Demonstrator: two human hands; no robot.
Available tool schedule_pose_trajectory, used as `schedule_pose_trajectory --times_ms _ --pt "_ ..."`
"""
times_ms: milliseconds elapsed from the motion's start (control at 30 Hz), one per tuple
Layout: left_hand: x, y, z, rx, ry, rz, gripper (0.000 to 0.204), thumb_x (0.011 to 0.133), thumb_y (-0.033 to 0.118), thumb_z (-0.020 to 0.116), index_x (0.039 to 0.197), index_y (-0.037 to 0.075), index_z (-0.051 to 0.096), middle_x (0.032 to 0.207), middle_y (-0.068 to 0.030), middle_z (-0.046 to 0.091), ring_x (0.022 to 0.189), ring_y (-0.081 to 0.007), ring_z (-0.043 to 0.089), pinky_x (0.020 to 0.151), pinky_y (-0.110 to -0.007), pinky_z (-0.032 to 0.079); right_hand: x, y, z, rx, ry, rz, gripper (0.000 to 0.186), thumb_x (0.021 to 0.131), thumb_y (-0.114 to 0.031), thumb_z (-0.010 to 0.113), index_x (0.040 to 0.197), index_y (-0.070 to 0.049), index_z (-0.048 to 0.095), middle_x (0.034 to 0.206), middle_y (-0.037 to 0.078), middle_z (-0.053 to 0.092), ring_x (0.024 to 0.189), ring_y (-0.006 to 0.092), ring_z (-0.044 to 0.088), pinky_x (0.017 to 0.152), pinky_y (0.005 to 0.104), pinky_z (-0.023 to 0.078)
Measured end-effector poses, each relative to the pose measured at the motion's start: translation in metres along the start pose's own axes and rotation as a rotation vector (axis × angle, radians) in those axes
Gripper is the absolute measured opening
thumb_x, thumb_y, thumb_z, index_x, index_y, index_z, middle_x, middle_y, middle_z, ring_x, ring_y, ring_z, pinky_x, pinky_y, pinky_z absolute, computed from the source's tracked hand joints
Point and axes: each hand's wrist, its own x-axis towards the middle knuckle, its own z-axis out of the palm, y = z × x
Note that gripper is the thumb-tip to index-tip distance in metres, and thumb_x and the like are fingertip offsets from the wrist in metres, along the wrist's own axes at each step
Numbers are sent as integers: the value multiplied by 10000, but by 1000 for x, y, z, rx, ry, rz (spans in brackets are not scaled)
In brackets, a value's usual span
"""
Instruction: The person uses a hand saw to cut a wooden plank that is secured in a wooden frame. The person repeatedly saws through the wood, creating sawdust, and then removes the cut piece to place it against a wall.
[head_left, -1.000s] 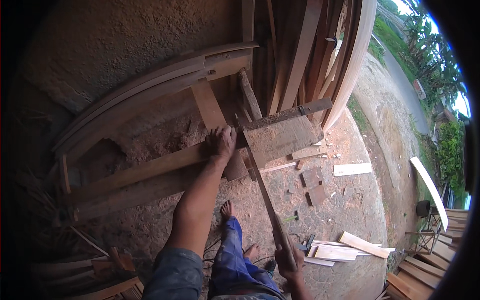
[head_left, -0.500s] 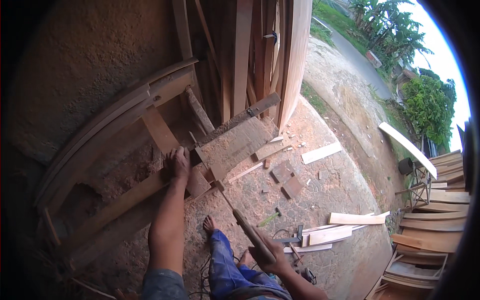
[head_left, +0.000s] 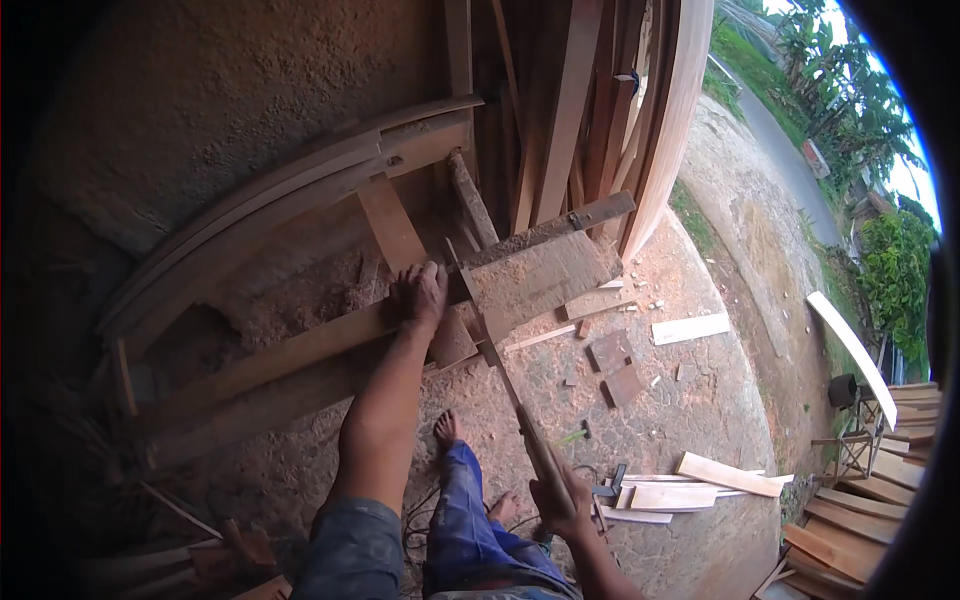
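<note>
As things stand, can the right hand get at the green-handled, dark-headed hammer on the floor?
Probably not: the right hand is wrapped around the long, wooden-handled saw, and the green-handled, dark-headed hammer lies below on the floor.

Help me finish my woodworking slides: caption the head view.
Left hand rests on a board, right hand grips a long saw, above a wood-littered floor.

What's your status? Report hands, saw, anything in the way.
Left hand on wood. Right hand gripping saw. Saw slanting across wood. Left hand close beside it, no other obstruction seen.
</note>
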Motion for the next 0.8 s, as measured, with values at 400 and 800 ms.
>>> schedule_pose_trajectory --times_ms 400,800 --pt "-18 -4 14 73 48 54 116 912 229 573 889 154 659 936 -73 661 949 -301 637 742 -512 504 140 37 69 136 108 -67 577 861 -116 672 1417 -82 523 864 265 634 640 382 643 608 388 514" --pt "-2 5 14 75 237 159 202 930 270 599 816 110 646 853 -112 658 860 -341 649 711 -480 518 142 64 75 111 117 -165 583 861 -100 677 1417 -30 514 1057 269 669 769 371 689 648 375 539"
